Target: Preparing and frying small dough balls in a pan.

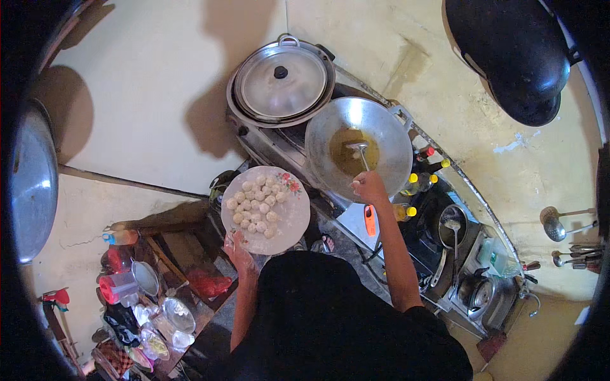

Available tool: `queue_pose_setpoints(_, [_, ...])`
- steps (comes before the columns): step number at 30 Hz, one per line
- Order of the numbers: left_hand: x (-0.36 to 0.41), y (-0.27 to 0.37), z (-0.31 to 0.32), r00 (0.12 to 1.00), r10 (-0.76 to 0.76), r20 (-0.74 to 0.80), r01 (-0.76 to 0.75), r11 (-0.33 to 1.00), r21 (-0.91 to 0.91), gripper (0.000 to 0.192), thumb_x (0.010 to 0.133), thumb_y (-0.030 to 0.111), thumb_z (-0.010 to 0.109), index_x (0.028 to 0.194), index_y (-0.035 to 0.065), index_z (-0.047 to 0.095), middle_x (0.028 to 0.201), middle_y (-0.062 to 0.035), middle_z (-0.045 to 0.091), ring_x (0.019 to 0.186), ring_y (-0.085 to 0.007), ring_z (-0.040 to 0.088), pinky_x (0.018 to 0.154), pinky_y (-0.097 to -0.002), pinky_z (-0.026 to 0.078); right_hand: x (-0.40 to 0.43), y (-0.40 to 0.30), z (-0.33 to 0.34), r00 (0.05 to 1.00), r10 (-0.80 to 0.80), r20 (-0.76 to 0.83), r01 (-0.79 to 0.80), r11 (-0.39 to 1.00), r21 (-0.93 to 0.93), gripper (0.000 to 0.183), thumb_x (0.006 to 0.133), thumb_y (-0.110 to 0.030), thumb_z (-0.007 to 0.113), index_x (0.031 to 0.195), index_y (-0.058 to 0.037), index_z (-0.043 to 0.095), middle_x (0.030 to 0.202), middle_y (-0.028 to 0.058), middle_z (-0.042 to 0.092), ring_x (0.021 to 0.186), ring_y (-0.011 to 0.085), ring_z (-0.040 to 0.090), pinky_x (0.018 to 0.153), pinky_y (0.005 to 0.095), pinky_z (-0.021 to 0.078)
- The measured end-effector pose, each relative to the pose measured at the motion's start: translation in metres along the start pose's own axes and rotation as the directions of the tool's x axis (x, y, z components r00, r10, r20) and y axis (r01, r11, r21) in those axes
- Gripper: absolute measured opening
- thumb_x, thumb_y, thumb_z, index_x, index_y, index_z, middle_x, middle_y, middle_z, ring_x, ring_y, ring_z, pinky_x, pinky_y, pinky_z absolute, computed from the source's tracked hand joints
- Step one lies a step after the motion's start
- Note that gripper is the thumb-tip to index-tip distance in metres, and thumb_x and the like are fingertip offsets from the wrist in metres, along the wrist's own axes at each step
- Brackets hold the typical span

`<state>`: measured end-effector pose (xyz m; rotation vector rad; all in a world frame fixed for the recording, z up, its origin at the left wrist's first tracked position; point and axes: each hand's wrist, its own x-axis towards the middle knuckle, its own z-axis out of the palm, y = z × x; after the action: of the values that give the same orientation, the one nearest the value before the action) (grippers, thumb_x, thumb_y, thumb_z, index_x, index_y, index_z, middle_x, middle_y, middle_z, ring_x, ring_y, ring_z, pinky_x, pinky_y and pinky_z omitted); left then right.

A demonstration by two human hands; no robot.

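My left hand [240, 252] grips the lower left rim of a pale plate [293, 224] with red flower decoration. Several round, whitish floured balls [259, 195] lie on it, mostly on its left and middle. My right hand [369, 187] is closed around the handle of a metal spatula [358, 145], over the near side of a large metal wok [329, 176]. The spatula's head dips into yellowish oil [350, 164] at the wok's bottom. Something small and pale shows by the spatula head, too unclear to name. My fingers look dusted with white.
A lidded pot [281, 90] stands behind the wok. Bottles [405, 212] with yellow and red caps line its right, near an orange object [369, 220]. Farther right are a small pan [452, 224] and a kettle [476, 293]. A cluttered wooden table [205, 314] is at left.
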<state>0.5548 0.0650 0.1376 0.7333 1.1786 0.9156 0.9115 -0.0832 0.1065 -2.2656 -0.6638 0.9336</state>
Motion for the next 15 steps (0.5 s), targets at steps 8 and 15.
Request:
queue_pose_setpoints(8, [0.0,0.007,0.003,1.0,-0.013,-0.004,0.013,0.999,0.031,0.034,0.087,0.015,0.055,0.117,-0.0018,0.051,0.103,-0.0078,0.058,0.088,-0.0152,0.056,0.076,-0.0283,0.046,0.024,0.04,0.03,0.89,-0.437,-0.133,0.328,0.815,-0.478,0.026,0.07,-0.009,0.062,0.094,-0.003,0.067,0.087,0.0181,0.066,0.085,0.0321,0.064,0.077,0.0403,0.0499])
queue_pose_setpoints(15, [0.002,0.004,0.011,0.997,-0.065,-0.031,0.062,0.995,-0.075,0.029,0.086,0.014,0.056,0.112,-0.001,0.053,0.097,-0.007,0.06,0.084,-0.0145,0.058,0.073,-0.0284,0.047,-0.006,-0.006,0.006,0.899,-0.261,-0.351,0.231,0.965,-0.127,0.022,0.077,-0.009,0.062,0.099,-0.0025,0.065,0.089,0.0149,0.067,0.076,0.0268,0.066,0.071,0.0361,0.0514])
